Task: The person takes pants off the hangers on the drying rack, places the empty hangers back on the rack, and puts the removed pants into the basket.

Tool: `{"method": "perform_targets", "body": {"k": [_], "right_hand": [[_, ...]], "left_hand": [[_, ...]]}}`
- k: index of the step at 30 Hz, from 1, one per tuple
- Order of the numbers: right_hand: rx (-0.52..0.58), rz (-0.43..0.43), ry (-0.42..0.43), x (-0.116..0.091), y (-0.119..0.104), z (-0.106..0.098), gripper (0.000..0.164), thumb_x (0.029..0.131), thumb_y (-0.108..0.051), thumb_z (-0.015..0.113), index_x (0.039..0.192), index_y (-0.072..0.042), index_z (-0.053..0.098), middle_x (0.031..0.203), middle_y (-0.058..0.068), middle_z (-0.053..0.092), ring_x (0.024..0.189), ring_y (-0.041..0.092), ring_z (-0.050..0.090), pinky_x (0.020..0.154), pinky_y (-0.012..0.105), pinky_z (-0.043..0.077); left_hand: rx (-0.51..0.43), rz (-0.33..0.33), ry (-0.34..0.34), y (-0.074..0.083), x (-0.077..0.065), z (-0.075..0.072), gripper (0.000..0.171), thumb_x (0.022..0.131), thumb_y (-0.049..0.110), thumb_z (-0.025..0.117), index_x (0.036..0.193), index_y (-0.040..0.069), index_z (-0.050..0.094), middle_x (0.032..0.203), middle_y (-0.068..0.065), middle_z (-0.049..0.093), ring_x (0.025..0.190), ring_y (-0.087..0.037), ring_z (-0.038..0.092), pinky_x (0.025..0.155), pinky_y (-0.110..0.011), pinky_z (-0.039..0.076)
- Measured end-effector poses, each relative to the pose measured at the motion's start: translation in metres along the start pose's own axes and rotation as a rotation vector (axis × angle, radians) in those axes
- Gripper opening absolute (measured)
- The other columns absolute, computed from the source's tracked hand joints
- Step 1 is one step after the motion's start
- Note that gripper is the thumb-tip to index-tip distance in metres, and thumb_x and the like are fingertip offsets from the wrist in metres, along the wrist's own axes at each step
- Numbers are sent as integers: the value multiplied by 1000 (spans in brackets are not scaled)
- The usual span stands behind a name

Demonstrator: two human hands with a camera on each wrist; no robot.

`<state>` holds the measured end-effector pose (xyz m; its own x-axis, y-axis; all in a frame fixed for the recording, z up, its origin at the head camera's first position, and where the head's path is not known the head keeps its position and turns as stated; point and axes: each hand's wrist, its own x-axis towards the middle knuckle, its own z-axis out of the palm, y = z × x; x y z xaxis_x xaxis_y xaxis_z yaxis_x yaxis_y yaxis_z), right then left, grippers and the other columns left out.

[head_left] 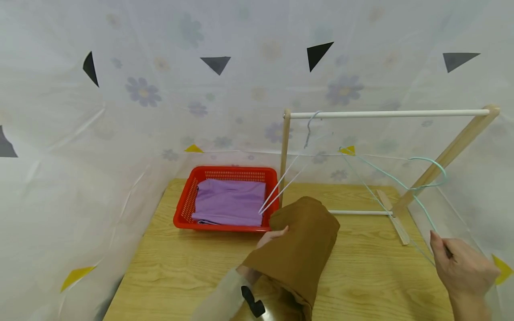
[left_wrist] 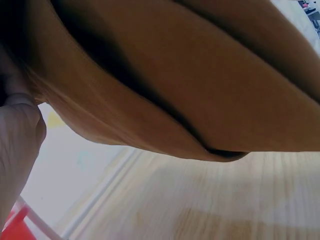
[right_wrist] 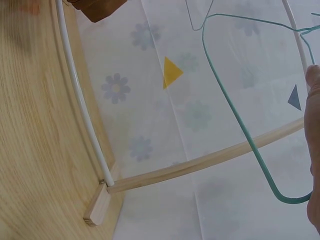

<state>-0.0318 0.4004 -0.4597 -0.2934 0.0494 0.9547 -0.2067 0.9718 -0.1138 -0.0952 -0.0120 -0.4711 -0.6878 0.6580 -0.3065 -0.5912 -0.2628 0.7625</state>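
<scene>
My left hand (head_left: 271, 237) holds a brown folded cloth garment (head_left: 305, 243) above the table, with the thumb on its near side. Most of the other fingers are hidden by the fabric. In the left wrist view the garment (left_wrist: 200, 85) hangs in loose folds beside the hand (left_wrist: 17, 140). Off to the right, my right hand (head_left: 466, 267) grips one end of a mint-green wire hanger (head_left: 425, 213), its hook upward and its far end pointing toward the rack. The right wrist view shows the hanger's wire (right_wrist: 227, 101) running up to the hand (right_wrist: 314, 145).
A wooden rack with a white top rail (head_left: 381, 114) stands at the back right of the table (head_left: 168, 276). From its left end hangs a white wire hanger (head_left: 308, 129). Left of the rack, a red basket (head_left: 184, 214) contains folded purple cloth (head_left: 230, 200). Plastic sheeting surrounds the table.
</scene>
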Motion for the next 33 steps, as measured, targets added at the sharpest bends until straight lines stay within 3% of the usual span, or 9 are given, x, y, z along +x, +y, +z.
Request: {"method": "perform_targets", "body": {"k": [3, 6, 12, 16, 18, 24, 30, 33], "right_hand": [[-4, 3, -7, 0, 1, -1, 71, 96, -44, 55, 45, 5, 53, 41, 23, 50, 24, 12, 24, 28, 19, 10], [-9, 8, -5, -2, 2, -2, 70, 96, -43, 55, 44, 4, 53, 40, 22, 50, 24, 11, 24, 28, 19, 10], [-6, 22, 29, -1, -2, -1, 70, 95, -44, 57, 44, 4, 53, 40, 21, 49, 28, 2, 20, 30, 22, 8], [-4, 32, 44, -1, -4, -1, 70, 94, -45, 57, 43, 3, 52, 40, 20, 48, 31, -2, 19, 31, 23, 8], [-3, 34, 44, -1, -5, -1, 70, 94, -45, 58, 43, 3, 52, 40, 20, 48, 32, -4, 19, 31, 23, 8], [11, 36, 3, -1, -5, -2, 69, 95, -42, 57, 43, 3, 51, 38, 20, 47, 35, -12, 18, 30, 19, 8], [2, 39, 1, -3, -5, 0, 67, 95, -42, 57, 45, 3, 53, 40, 20, 49, 32, -7, 21, 30, 20, 9], [1, 44, 9, -5, -5, 1, 67, 94, -43, 58, 45, 2, 54, 41, 19, 51, 29, -1, 24, 31, 22, 10]], "left_hand": [[-28, -8, -27, 1, -1, -3, 32, 104, 31, 36, 89, 19, 62, 78, 11, 67, 70, 0, 65, 68, -16, 53], [-96, -19, -111, 3, -5, -8, 39, 107, 25, 28, 88, 19, 62, 78, 12, 67, 70, 1, 65, 66, -13, 52], [-326, -59, -426, 15, -12, -15, 64, 107, 20, 3, 95, 14, 66, 89, 7, 71, 82, -1, 68, 72, -11, 52], [-431, -74, -579, 19, -14, -21, 68, 106, 21, -1, 103, 12, 66, 97, 5, 72, 90, -3, 68, 79, -11, 51], [-425, -71, -598, 20, -18, -22, 67, 106, 22, 0, 106, 12, 66, 99, 5, 72, 92, -3, 68, 80, -11, 51], [-396, -66, -572, 27, -31, -24, 68, 107, 22, 0, 104, 11, 67, 97, 5, 72, 91, -3, 68, 80, -12, 52], [-449, -67, -636, 31, -37, -32, 69, 106, 23, -2, 109, 10, 66, 102, 4, 71, 95, -4, 67, 83, -12, 51], [-421, -39, -614, 31, -42, -36, 64, 107, 24, 3, 110, 11, 66, 104, 4, 71, 96, -4, 67, 83, -12, 50]]}}
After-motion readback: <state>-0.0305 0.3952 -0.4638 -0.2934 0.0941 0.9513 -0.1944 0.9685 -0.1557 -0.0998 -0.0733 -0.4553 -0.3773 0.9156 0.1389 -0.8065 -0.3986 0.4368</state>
